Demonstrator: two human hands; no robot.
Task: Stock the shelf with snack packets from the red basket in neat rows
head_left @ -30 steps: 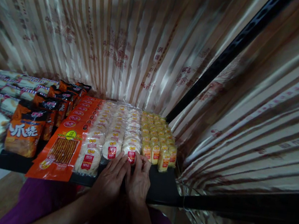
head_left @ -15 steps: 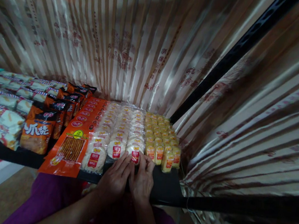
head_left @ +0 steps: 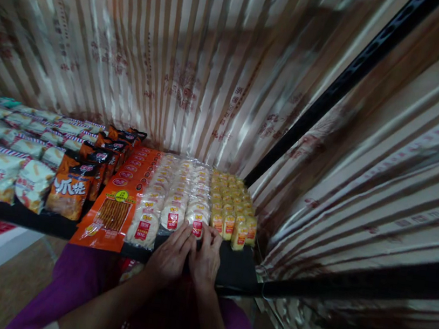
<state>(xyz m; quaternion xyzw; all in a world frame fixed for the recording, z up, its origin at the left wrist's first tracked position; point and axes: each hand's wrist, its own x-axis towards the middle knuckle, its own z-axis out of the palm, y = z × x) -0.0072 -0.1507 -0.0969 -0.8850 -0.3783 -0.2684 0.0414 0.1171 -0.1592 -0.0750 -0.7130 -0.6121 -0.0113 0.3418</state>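
Here my left hand (head_left: 170, 253) and right hand (head_left: 206, 252) both touch the near edge of this white cracker packet (head_left: 198, 217), pinching or just pressing I can't tell, yellow packets (head_left: 229, 223) right of my grip!

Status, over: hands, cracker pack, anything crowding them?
Left hand and right hand at near edge of cracker pack. Pack fronts its row on black shelf. Yellow snacks close, right side.
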